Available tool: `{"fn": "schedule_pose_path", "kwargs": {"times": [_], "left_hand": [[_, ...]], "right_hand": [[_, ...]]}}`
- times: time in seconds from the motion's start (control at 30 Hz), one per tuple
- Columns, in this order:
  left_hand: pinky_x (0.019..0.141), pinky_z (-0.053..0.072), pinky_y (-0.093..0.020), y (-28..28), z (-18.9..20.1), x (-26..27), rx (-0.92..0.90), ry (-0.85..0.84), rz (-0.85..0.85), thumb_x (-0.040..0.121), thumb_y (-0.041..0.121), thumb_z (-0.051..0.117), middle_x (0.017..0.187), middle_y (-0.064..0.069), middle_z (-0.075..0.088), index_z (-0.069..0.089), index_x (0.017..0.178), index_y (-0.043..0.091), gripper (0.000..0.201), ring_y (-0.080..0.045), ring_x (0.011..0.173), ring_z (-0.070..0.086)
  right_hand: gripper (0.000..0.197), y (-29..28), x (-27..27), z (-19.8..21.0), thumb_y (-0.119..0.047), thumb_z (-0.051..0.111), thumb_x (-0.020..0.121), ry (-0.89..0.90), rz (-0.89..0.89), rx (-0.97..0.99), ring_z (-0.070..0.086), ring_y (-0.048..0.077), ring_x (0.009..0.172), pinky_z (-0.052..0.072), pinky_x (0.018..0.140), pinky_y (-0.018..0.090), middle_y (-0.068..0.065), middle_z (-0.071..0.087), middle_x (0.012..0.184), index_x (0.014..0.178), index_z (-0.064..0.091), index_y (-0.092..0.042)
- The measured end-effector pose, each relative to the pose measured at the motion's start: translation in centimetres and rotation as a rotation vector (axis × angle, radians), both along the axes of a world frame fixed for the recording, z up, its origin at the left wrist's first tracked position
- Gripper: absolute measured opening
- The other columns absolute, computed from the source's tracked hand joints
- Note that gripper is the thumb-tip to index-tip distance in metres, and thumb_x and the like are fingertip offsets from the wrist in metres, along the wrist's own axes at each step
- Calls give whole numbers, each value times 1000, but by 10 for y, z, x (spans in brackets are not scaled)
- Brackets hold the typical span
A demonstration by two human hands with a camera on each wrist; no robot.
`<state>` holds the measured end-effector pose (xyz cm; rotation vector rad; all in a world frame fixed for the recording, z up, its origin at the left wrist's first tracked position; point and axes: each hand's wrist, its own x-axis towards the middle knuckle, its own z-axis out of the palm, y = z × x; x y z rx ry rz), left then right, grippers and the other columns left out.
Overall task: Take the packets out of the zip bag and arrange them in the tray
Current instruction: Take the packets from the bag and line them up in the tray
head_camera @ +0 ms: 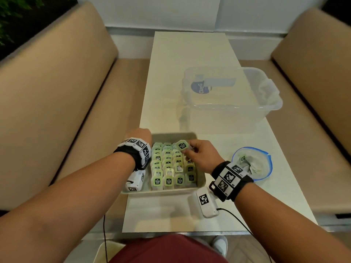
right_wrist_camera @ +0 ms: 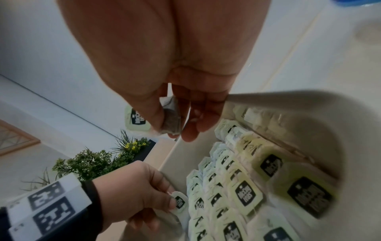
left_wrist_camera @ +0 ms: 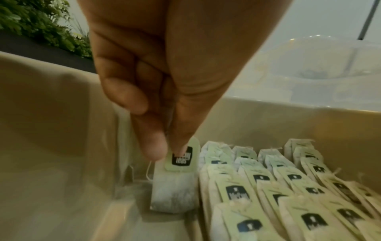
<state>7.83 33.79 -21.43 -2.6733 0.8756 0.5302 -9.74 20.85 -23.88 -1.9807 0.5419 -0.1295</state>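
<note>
A beige tray (head_camera: pixel 163 191) near the table's front holds several rows of tea bag packets (head_camera: pixel 168 168) with green tags. My left hand (head_camera: pixel 141 135) is at the tray's far left corner and pinches a packet (left_wrist_camera: pixel 175 187) by its green tag (left_wrist_camera: pixel 182 157), the bag standing on the tray floor. My right hand (head_camera: pixel 197 154) hovers over the tray's far right part and pinches another packet (right_wrist_camera: pixel 171 117), its green tag (head_camera: pixel 181 145) sticking up. The zip bag (head_camera: pixel 254 164) with a blue rim lies open to the right of the tray, with a packet (head_camera: pixel 243 158) inside.
A clear plastic tub (head_camera: pixel 231 92) stands on the white table (head_camera: pixel 190 54) beyond the tray. Beige sofa seats (head_camera: pixel 57 92) flank the table on both sides. A cable (head_camera: pixel 239 223) runs from the right wrist camera over the table's front edge.
</note>
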Motion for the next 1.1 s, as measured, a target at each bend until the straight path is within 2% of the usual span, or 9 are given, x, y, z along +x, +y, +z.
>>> {"fn": "schedule_pose_path", "kwargs": {"times": [0.13, 0.23, 0.4, 0.53, 0.67, 0.83, 0.93, 1.03, 1.1], "left_hand": [[71, 55, -32, 6, 2, -4, -62, -72, -80, 86, 0, 52, 61, -4, 47, 52, 70, 10, 19, -27, 66, 57], [73, 55, -33, 5, 0, -2, -24, -42, -62, 86, 1, 52, 63, -5, 48, 63, 83, 5, 12, -28, 70, 59], [69, 51, -30, 3, 14, -2, -17, -6, -47, 85, 7, 62, 75, -7, 60, 64, 83, 8, 3, -28, 71, 59], [73, 48, -29, 7, 37, 7, -315, 14, -42, 92, 27, 59, 92, 2, 70, 73, 96, 20, 15, -19, 82, 63], [72, 42, -20, 13, 72, -9, -634, 284, -161, 86, 45, 68, 89, 17, 68, 72, 94, 33, 15, 1, 79, 59], [70, 42, -23, 11, 78, -14, -505, 208, -281, 84, 39, 72, 90, 12, 69, 73, 98, 30, 16, -5, 76, 58], [70, 41, -24, 12, 75, -14, -479, 165, -259, 86, 34, 70, 91, 9, 70, 73, 99, 27, 15, -9, 79, 58], [70, 40, -24, 11, 68, -5, -355, 91, -176, 89, 28, 68, 92, 6, 69, 73, 101, 25, 13, -13, 81, 57], [70, 46, -27, 9, 59, 2, -200, 53, -116, 89, 22, 67, 95, 3, 70, 74, 100, 24, 13, -18, 83, 62]], "right_hand": [[16, 4, -2, -5, -20, 65, 92, 4, 8, -16, 69, 27, 77, 57, 78, 47, 14, 72, 84, 93, 68, -4], [16, 6, -2, -3, -20, 63, 94, -6, 7, 7, 69, 22, 74, 58, 78, 47, 12, 72, 84, 94, 69, -5], [31, 5, 3, 1, -35, 58, 97, 15, -25, 68, 69, 32, 79, 56, 81, 52, 8, 74, 79, 89, 69, -7], [24, 8, 11, 8, -27, 59, 97, 15, -26, 64, 72, 26, 78, 57, 82, 49, 7, 75, 79, 91, 70, -6], [16, 18, 26, 19, -18, 58, 97, -27, 50, 115, 73, 29, 79, 60, 76, 43, 8, 73, 78, 88, 70, -12], [16, 24, 37, 29, -14, 57, 97, -14, 107, 92, 67, 14, 64, 57, 72, 32, 13, 74, 76, 92, 72, -9], [19, 23, 36, 27, -22, 64, 94, -12, 92, 73, 72, 20, 74, 60, 77, 39, 7, 75, 84, 107, 73, -11], [29, 11, 31, 27, -27, 67, 91, 7, 33, -103, 67, 16, 90, 54, 85, 32, 1, 72, 104, 117, 68, -13], [25, -3, 24, 27, -24, 66, 92, 29, -20, -183, 64, 16, 96, 51, 89, 29, 1, 70, 108, 114, 68, -14]]}}
